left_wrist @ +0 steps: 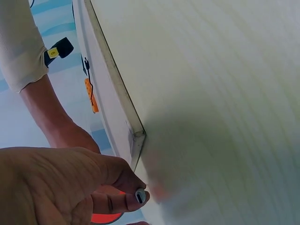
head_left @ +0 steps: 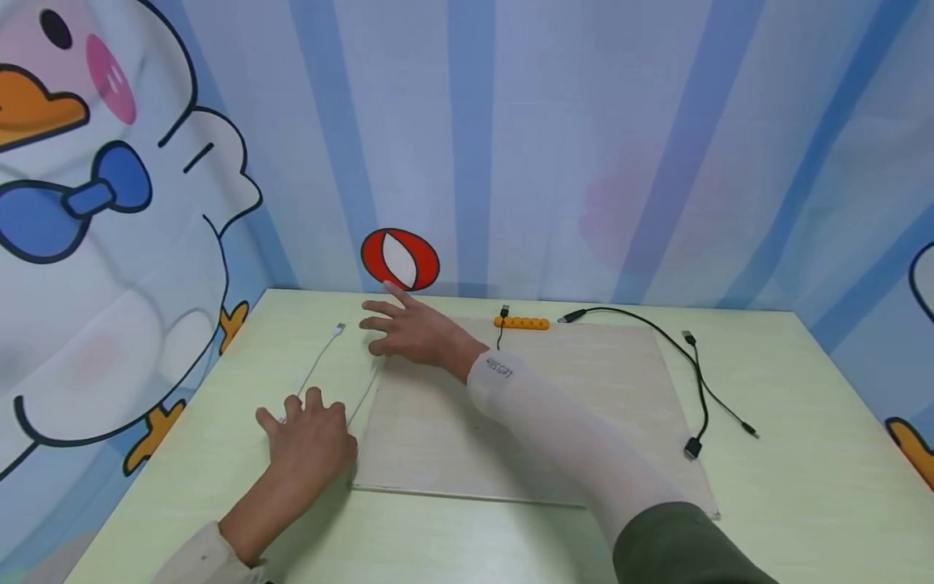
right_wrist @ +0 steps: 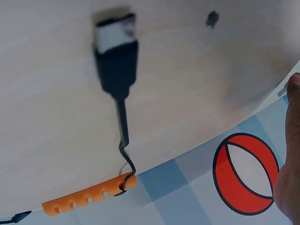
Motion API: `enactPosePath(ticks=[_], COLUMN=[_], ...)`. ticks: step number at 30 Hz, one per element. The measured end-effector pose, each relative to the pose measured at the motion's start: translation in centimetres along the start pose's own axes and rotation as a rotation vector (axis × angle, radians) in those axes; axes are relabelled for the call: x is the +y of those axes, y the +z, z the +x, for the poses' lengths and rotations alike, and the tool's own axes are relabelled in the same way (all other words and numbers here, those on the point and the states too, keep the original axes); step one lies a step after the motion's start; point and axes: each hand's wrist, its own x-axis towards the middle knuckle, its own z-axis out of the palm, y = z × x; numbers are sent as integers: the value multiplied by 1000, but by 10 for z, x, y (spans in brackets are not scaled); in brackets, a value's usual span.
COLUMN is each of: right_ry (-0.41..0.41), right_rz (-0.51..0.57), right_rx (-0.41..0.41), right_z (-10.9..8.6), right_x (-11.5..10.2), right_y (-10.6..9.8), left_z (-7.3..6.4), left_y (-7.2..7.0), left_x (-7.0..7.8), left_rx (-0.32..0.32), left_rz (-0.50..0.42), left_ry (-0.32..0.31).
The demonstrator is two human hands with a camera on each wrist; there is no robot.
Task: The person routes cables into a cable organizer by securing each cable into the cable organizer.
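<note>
My left hand [head_left: 310, 438] pinches a small white plug [left_wrist: 140, 196] between thumb and finger at the left side of a beige board. From there a thin white cable [head_left: 362, 397] runs along the board's left edge to my right hand [head_left: 416, 328]. The right hand appears to pinch its far end between index finger and hidden thumb, the other fingers spread. In the right wrist view a greyish plug [right_wrist: 282, 90] shows by the thumb tip. Another white cable [head_left: 315, 365], with a metal USB plug [head_left: 339, 328], lies to the left on the table.
The beige board [head_left: 525, 405] lies on the pale table [head_left: 803, 487]. At its back edge an orange cable holder [head_left: 521, 323] carries a black USB cable [right_wrist: 119, 70]. Two more black cables [head_left: 696, 365] lie on the right. A printed cloth [head_left: 540, 146] hangs behind.
</note>
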Motion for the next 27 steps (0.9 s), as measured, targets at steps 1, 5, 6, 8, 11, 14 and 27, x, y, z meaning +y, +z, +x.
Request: enactPosePath(ticks=[1, 5, 6, 8, 11, 14, 27], right_ry=[0, 8, 8, 12, 18, 22, 31], right_rz=[-9, -26, -26, -17, -6, -21, -17], right_rx=[-2, -21, -30, -50, -79, -90, -40], right_z=[0, -1, -2, -3, -5, -9, -29], right_x=[1, 3, 4, 6, 8, 11, 17], right_y=[0, -1, -1, -1, -1, 0, 2], left_z=[0, 2, 2, 3, 4, 4, 5], left_y=[0, 0, 0, -1, -2, -2, 2], left_x=[1, 5, 6, 8, 12, 15, 31], left_rx=[-3, -20, -21, -27, -38, -43, -3], left_rz=[-1, -9, -11, -12, -22, -38, -50], left_ry=[-1, -17, -20, -25, -23, -15, 51])
